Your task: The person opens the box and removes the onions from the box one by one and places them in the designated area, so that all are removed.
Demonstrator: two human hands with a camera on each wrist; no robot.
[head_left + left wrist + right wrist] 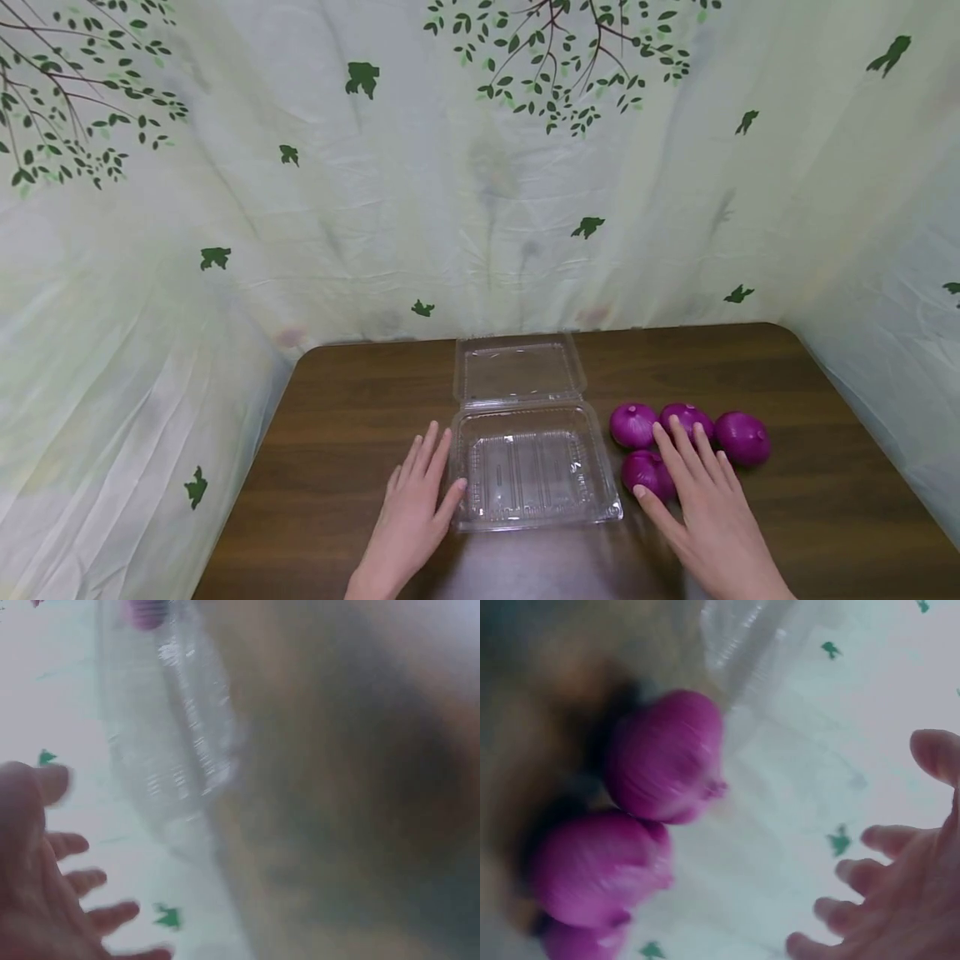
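Note:
A clear plastic clamshell container (pixel 536 475) lies on the table with its lid (pixel 517 371) folded back, away from me. My left hand (pixel 412 508) is at the container's left side, fingers extended and thumb near its edge. To the right of the container, several red onions (pixel 742 438) sit in a group. My right hand (pixel 708 512) hovers by them with fingers spread, overlapping the nearest red onion (pixel 647 473) in the head view. In the right wrist view, its fingers (pixel 859 876) stand apart from the blurred onions (pixel 667 757). The left wrist view shows straight left fingers (pixel 112 916) holding nothing.
The brown wooden table (pixel 360 400) has rounded far corners. A pale curtain (pixel 450 208) printed with leaves and branches hangs behind it and along both sides.

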